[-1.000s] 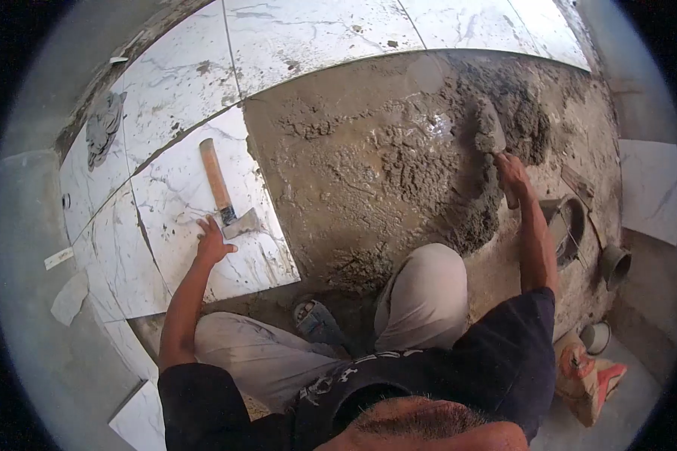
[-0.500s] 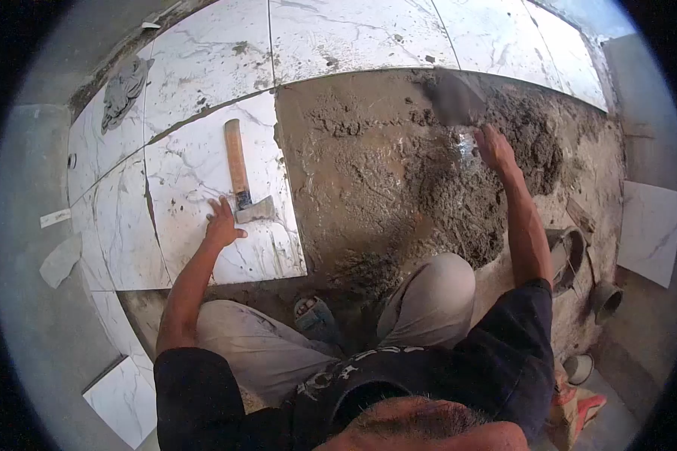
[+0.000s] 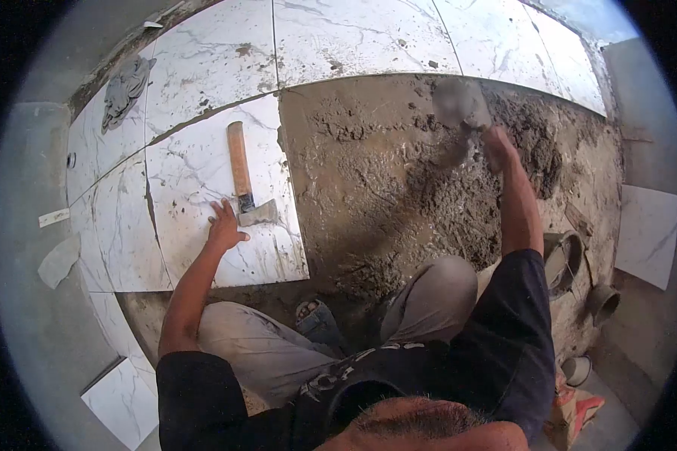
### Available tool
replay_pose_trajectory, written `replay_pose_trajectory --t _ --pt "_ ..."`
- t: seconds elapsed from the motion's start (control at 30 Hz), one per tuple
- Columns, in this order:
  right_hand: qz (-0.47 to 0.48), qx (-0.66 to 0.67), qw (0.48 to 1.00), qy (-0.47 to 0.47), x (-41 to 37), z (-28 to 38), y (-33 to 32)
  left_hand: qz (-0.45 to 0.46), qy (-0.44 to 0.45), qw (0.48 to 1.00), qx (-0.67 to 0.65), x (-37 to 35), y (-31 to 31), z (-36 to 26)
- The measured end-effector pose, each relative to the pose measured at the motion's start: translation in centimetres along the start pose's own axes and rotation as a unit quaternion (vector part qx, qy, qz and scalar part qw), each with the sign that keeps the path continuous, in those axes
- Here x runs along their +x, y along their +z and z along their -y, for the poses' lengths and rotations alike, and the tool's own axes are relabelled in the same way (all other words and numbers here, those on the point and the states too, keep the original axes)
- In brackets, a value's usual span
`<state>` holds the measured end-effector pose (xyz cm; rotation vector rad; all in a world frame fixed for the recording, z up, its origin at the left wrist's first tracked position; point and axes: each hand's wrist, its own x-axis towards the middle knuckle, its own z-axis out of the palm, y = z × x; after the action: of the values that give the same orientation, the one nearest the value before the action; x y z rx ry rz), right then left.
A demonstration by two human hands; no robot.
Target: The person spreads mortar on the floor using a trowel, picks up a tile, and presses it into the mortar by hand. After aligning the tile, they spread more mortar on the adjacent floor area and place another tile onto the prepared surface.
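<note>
My right hand [image 3: 496,147] is closed round the handle of a trowel [image 3: 456,104], whose blade is smeared by motion over the wet mortar [image 3: 368,173]. Rough, heaped mortar lies under and to the right of that hand; flatter, wetter mortar spreads to its left. My left hand [image 3: 225,224] rests with fingers spread on a white marbled floor tile [image 3: 188,180]. Just beside its fingertips, on the same tile, lies a hatchet [image 3: 238,161] with a wooden handle and a metal head.
Laid tiles [image 3: 353,37] border the mortar at the back. A grey cloth [image 3: 126,90] lies on the left tiles. Buckets [image 3: 564,263] stand at the right, near a loose tile [image 3: 647,233] against the wall. Another tile [image 3: 124,402] lies at lower left.
My right hand and the trowel have shifted slightly, with the blade turned to a different angle above the mortar. My left hand stays on the tile beside the hatchet.
</note>
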<state>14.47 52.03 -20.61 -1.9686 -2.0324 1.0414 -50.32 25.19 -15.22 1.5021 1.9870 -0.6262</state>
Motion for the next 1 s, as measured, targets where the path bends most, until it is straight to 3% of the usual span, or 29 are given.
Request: replay_pose_trajectory --t 0.03,0.07,0.13,0.27,0.33,0.4,0.43,0.47,0.53,0.6,0.67,0.8,0.87,0.9,1.0 --pt "0.048 0.159 0.986 0.006 -0.4 0.4 0.0 0.0 0.005 1.0 0.005 0.1 0.0 0.0" --pt "0.049 0.155 0.987 0.004 -0.2 1.0 0.5 0.0 0.01 1.0 0.01 0.1 0.1 0.0" --pt "0.038 0.349 0.925 0.144 -1.1 7.2 2.7 -0.005 0.023 1.0 0.017 0.0 0.1 0.0" --pt "0.074 0.325 0.918 0.215 -0.8 11.4 5.1 -0.014 0.041 0.998 0.035 0.2 0.2 0.0" --pt "0.078 0.208 0.974 0.039 -1.4 12.0 6.5 -0.012 0.032 0.999 0.025 0.3 0.1 0.0" --pt "0.107 0.175 0.979 -0.003 -2.9 13.0 5.4 -0.008 0.019 1.0 0.016 0.0 0.2 0.2" --pt "0.085 0.003 0.994 -0.066 -4.2 14.4 3.8 -0.015 0.039 0.999 0.021 0.1 0.2 0.3" --pt "0.06 -0.17 0.976 -0.125 -4.8 15.0 3.1 -0.022 0.059 0.998 0.027 0.1 0.3 0.5" --pt "0.054 -0.076 0.995 0.031 -4.5 12.8 1.9 -0.025 0.054 0.998 0.027 0.3 0.7 0.6" --pt "0.108 -0.234 0.965 -0.041 -1.7 7.7 -0.4 -0.029 0.046 0.998 0.023 0.5 0.8 0.9" --pt "0.043 -0.39 0.915 -0.099 -1.0 6.0 -2.6 -0.02 0.04 0.999 0.03 0.7 1.0 0.9" --pt "0.029 -0.31 0.95 -0.022 -1.9 7.5 -3.4 -0.024 0.026 0.999 0.036 0.2 0.7 0.4" --pt "0.034 -0.518 0.808 -0.279 -2.3 5.0 -1.7 -0.023 0.037 0.998 0.037 0.0 0.2 0.3" --pt "0.009 -0.359 0.91 -0.209 -4.1 6.8 -1.2 -0.023 0.038 0.998 0.038 -0.1 -0.1 0.1" --pt "-0.004 -0.312 0.934 -0.176 -4.4 4.0 0.4 0.006 0.011 0.999 0.031 -0.2 -0.5 -0.4"
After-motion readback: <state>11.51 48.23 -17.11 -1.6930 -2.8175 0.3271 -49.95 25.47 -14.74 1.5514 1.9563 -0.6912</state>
